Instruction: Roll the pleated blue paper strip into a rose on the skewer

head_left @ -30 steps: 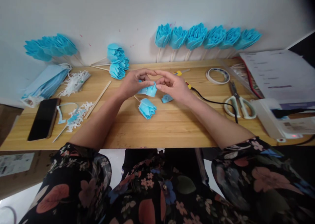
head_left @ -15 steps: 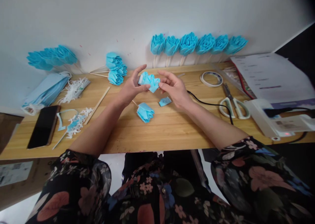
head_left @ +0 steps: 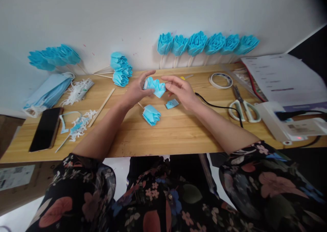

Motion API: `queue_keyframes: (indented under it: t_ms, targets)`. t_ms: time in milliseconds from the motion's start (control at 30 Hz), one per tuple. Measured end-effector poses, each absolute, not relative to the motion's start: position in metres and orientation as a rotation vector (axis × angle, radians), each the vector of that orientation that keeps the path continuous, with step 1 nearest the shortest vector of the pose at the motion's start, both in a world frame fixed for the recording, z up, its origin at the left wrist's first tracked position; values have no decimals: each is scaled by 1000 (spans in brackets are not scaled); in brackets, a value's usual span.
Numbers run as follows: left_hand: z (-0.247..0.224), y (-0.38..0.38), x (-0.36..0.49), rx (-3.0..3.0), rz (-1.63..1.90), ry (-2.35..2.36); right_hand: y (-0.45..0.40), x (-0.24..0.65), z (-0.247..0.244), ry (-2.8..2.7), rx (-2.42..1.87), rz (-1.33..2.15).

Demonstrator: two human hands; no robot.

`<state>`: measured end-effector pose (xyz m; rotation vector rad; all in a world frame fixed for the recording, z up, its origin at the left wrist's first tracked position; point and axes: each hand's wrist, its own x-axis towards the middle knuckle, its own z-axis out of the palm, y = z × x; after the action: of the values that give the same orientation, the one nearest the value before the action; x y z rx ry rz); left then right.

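Note:
Between my hands, just above the table, is a pleated blue strip that looks like mask fabric, its upper edge zigzagged. My left hand pinches its left part, thumb across the front. At the strip's right end, my right hand has its thumb and index finger closed on the edge. Below on the wood lies a blue fabric flower on a thin stick. To its right is a small folded blue piece, under my right hand and apart from it.
Several blue flowers lean on the wall behind, with others to the left. Blue masks, a phone, scraps and a stick lie left. Tape, scissors, a cable and a power strip are right.
My right hand's fingers have shifted slightly at the strip's right end, and the strip's folds sit a little differently. The whole view has moved a little. Both hands stay on the strip.

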<state>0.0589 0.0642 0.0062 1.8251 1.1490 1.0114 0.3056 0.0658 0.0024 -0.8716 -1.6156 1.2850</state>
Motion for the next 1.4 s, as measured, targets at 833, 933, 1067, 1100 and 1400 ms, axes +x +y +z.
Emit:
queue_keyframes:
  t_ms: [833, 933, 1067, 1100, 1400]
  targets:
    - [-4, 79, 31, 1530, 1128, 1210, 72, 303, -10, -1571, -970, 1349]
    - [-10, 83, 27, 1589, 1112, 1322, 80, 313, -7, -1717, -1015, 1249]
    - [-21, 89, 21, 1742, 1008, 1520, 86, 338, 14, -2164, -1131, 804]
    - [-23, 90, 19, 1816, 985, 1557, 86, 343, 21, -2287, -1159, 718]
    - [-20, 85, 23, 2370, 1176, 1553, 64, 342, 56, -2866, -1240, 411]
